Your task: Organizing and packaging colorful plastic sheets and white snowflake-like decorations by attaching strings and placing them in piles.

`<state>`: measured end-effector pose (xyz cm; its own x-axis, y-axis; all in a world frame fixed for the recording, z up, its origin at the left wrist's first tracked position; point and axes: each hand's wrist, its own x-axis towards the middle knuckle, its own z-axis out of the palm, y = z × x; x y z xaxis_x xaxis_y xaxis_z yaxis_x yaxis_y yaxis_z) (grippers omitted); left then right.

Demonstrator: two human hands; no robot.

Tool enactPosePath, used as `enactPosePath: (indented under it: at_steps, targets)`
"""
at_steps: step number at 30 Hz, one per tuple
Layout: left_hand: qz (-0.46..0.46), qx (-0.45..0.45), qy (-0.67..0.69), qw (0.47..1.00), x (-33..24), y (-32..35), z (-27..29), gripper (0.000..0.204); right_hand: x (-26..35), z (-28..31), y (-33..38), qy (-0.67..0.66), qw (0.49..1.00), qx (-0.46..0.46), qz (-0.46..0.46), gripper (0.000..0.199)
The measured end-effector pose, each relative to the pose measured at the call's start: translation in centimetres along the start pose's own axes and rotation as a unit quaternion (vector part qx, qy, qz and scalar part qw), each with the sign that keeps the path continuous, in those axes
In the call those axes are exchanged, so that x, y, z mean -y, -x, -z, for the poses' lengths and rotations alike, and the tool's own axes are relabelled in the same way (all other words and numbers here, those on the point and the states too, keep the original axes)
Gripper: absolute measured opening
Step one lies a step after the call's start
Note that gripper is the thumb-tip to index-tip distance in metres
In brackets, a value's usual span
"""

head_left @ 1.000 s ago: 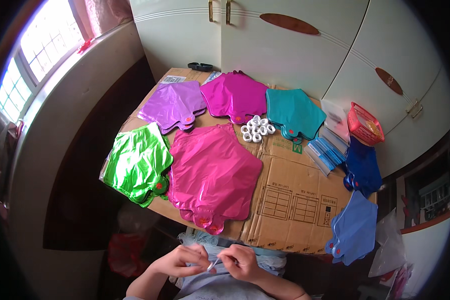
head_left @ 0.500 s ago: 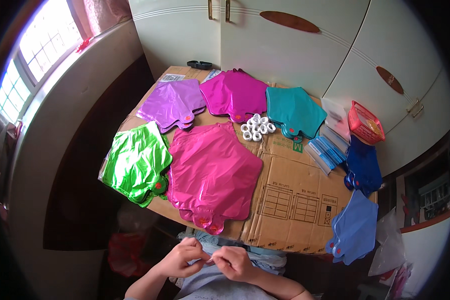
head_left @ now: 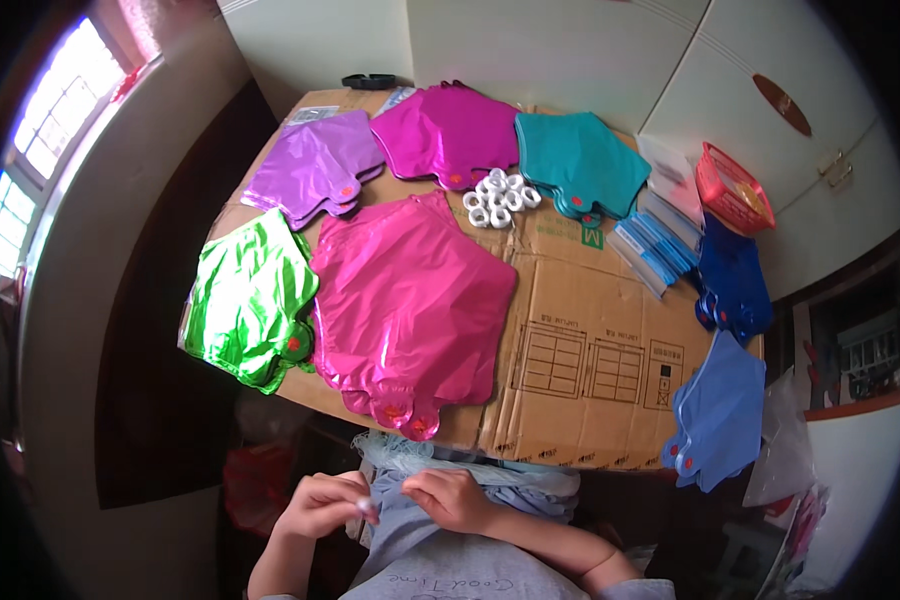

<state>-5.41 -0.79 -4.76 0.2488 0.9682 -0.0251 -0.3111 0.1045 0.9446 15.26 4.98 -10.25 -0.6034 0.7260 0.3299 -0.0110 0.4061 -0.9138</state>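
Note:
My left hand (head_left: 325, 504) is closed in a pinch on a small white piece (head_left: 366, 504), too blurred to name further. To its right, my right hand (head_left: 452, 499) is closed with curled fingers; whatever they hold, if anything, is hidden. Both are above my lap, in front of the table's near edge. Nearest to them on the cardboard (head_left: 560, 290) lies a large stack of shiny pink foil balloons (head_left: 410, 300), flat, with red-marked tabs toward me. Beyond it sits a heap of small white rolls (head_left: 500, 198).
Around lie flat foil stacks: green (head_left: 245, 300), lilac (head_left: 315, 165), magenta (head_left: 445, 135), teal (head_left: 582, 165), dark blue (head_left: 732, 280) and light blue (head_left: 720, 410), the last overhanging the right edge. Blue-and-white packets (head_left: 650, 250) adjoin a red basket (head_left: 733, 190). Cabinets (head_left: 540, 55) stand behind.
My hands were together at the fingertips and have come apart, the left now showing the white piece. The view has tilted, so the table appears higher in it.

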Motion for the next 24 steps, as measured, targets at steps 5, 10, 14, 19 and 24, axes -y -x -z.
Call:
enactPosePath:
  at_steps: [5, 10, 14, 19, 24]
  targets:
    - [-0.051, -0.019, -0.55, 0.833, 0.2, -1.6, -0.7, 0.01, 1.0, -0.3, 0.2, 0.015, 1.0, 0.017, 0.013, 0.008]
    - [0.052, 0.008, 0.062, 0.997, 1.7, 0.4, 1.1, 0.01, -0.8, -1.0, -0.6, 0.029, 0.999, 0.01, 0.025, 0.008]
    - [0.012, -0.2, -0.187, 0.962, 1.5, -1.0, -0.9, 0.015, 0.3, -0.9, -0.7, 0.019, 0.999, 0.015, 0.029, 0.01]
    - [0.049, -0.015, -0.172, 0.984, 1.8, -0.3, 1.1, 0.018, -0.6, 0.0, -1.4, 0.021, 0.999, -0.023, -0.021, 0.01]
    - [0.018, -0.085, -0.356, 0.931, 2.3, -1.3, -0.2, 0.015, 0.4, -0.5, -0.6, -0.004, 0.999, 0.025, 0.02, 0.008]
